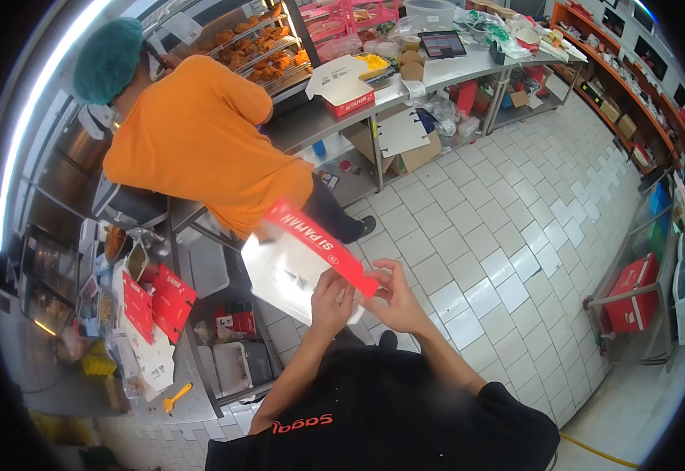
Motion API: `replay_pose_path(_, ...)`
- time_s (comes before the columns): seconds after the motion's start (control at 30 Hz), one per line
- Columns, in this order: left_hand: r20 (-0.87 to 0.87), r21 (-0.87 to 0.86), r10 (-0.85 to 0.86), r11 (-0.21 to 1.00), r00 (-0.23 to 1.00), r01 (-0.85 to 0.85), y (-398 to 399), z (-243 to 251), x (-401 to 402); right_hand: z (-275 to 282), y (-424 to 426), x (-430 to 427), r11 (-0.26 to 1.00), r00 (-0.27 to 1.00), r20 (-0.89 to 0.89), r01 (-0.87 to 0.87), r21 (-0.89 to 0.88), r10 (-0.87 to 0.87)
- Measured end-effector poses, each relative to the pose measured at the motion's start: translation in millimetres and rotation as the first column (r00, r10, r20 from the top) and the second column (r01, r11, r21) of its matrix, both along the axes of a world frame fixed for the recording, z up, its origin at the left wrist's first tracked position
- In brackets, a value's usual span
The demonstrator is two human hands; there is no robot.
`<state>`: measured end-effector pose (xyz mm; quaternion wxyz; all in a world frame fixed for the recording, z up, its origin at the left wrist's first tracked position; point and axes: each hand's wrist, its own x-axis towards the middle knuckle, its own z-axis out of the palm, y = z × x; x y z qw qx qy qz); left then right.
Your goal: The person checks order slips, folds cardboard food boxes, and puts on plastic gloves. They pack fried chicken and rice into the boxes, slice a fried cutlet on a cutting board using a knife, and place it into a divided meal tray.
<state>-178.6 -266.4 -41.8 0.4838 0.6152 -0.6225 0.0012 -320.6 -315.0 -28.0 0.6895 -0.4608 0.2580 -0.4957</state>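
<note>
In front of my body I hold a partly folded cardboard food box point(286, 279), white inside with a red printed side wall bearing writing. My left hand point(332, 301) grips it near its corner, fingertips bent at the wall's lower edge. The fingers of my right hand point(400, 299) are on the red end flap point(369, 285), thumb below and index finger curled above. The box is tilted in the air, and its far end overlaps the view of the co-worker's orange shirt point(201, 135).
A co-worker in a green hair net point(110, 62) stands ahead, by a heated cabinet of fried chicken point(278, 53). On the steel counter point(442, 73) sits an open food box point(348, 105). Red cardboard pieces point(173, 303) and a yellow spoon point(178, 397) lie on the left table.
</note>
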Motion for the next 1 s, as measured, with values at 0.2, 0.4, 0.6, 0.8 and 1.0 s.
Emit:
replay_pose_path(0.2, 0.15, -0.038, 0.037, 0.999, 0.988, -0.031, 0.1, -36.0, 1.5, 27.7, -16.1, -20.5, 0.914, 0.779, -0.615, -0.157, -0.374, -0.117)
replay_pose_path(0.4, -0.133, 0.073, 0.127, 0.99, 0.983, -0.118, -18.7, -37.8, -11.7, 23.7, -39.0, -29.1, 0.555, 0.702, -0.576, -0.304, -0.774, -0.418)
replay_pose_path(0.6, -0.791, 0.24, 0.133, 0.966, 0.597, 0.101, -35.6, -33.2, -32.6, -21.9, -69.7, -16.7, 0.495, 0.734, -0.506, -0.266, -0.827, -0.453)
replay_pose_path(0.8, -0.611, 0.215, 0.129, 0.977, 0.781, 0.007, -93.3, -38.8, -21.9, -6.0, -106.2, -1.8, 0.856, 0.778, -0.619, -0.244, -0.456, -0.108)
replay_pose_path(1.0, -0.614, 0.226, -0.036, 0.949, 0.789, 0.219, -177.5, -27.4, -3.1, -16.3, -194.0, -4.9, 0.864, 0.701, -0.667, -0.146, -0.482, -0.253)
